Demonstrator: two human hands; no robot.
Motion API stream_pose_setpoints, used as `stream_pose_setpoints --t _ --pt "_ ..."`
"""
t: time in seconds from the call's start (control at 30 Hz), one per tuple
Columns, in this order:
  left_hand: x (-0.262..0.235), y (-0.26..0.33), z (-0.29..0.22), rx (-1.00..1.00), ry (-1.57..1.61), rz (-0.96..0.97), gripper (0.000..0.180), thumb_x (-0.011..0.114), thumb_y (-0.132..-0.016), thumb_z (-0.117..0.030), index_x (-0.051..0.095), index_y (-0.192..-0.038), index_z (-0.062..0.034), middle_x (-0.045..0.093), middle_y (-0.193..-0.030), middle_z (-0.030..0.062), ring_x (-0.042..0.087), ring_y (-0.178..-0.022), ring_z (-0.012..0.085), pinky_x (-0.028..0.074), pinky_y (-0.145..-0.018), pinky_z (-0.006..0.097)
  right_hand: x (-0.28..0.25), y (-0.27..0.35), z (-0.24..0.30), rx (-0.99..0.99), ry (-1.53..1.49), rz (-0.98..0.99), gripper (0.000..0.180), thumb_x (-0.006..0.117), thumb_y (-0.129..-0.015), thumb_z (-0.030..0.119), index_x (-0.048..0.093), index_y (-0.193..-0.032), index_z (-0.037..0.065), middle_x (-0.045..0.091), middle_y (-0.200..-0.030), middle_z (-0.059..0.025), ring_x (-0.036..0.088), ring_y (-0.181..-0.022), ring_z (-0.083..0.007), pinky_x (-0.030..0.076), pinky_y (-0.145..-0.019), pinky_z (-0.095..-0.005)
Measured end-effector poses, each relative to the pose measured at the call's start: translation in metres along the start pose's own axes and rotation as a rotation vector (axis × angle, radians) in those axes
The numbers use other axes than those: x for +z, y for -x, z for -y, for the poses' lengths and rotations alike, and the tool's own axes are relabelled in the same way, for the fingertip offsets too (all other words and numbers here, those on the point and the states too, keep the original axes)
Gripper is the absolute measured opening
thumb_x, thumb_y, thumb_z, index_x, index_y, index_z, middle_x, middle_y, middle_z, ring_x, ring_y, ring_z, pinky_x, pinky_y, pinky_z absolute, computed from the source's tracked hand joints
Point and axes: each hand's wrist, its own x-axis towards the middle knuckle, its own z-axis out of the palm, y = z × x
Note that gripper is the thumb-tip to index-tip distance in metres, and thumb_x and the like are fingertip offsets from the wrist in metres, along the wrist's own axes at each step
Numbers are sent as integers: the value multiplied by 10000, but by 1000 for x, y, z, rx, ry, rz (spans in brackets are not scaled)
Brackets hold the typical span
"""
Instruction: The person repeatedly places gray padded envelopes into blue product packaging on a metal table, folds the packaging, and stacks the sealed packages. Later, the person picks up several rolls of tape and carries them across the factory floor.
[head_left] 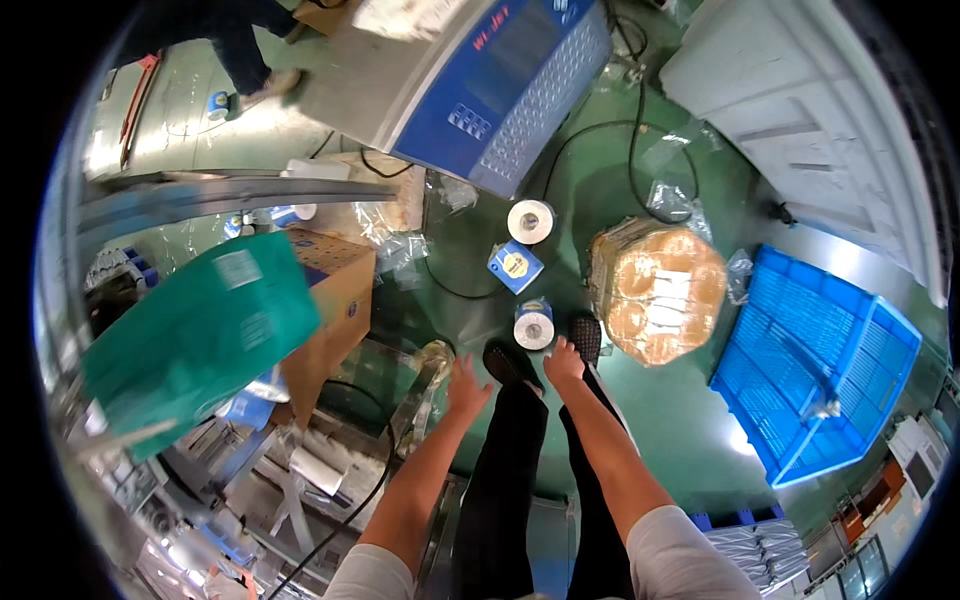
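My left hand (467,387) is held out over the floor with its fingers spread, and nothing is in it. Beside my right shoe, my right hand (565,363) hangs with its fingers loosely bent and no object visible in them. Nearest to it is a white paper roll in a blue-printed wrapper (533,325), apparently on the floor just ahead of my shoes. Farther off are a blue and white wrapped pack (515,266) and another white roll (530,221). To their right stands a bundle in shiny clear wrap (658,290), with round tan shapes showing through.
A blue plastic crate (820,424) stands at right. On the left, a green bag (205,340) adjoins a cardboard box (342,310) and metal machinery (300,500). A machine with a blue keypad panel (500,90) is ahead; cables and plastic scraps litter the floor. Another person's leg (240,55) shows far left.
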Motion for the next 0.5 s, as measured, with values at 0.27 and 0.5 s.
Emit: stream_pose_setpoints --t 0.27,0.5 --pt "48 -195 -100 -15 -176 -95 944 733 -574 -283 146 -1301 -144 86 -1345 215 185 -1213 391 265 -957 466 75 -142 -34 -311 103 -46 714 616 -669 287 266 -1252 67 417 -1146 -161 525 -920 -307 464 -736 -397" --pt "70 -234 -62 -38 -4 -121 984 731 -535 -276 129 -1306 -174 120 -1312 226 191 -1195 420 289 -953 439 56 -155 -13 -199 454 92 324 523 -720 235 554 -989 56 434 -1151 -160 456 -1021 -271 437 -739 -387"
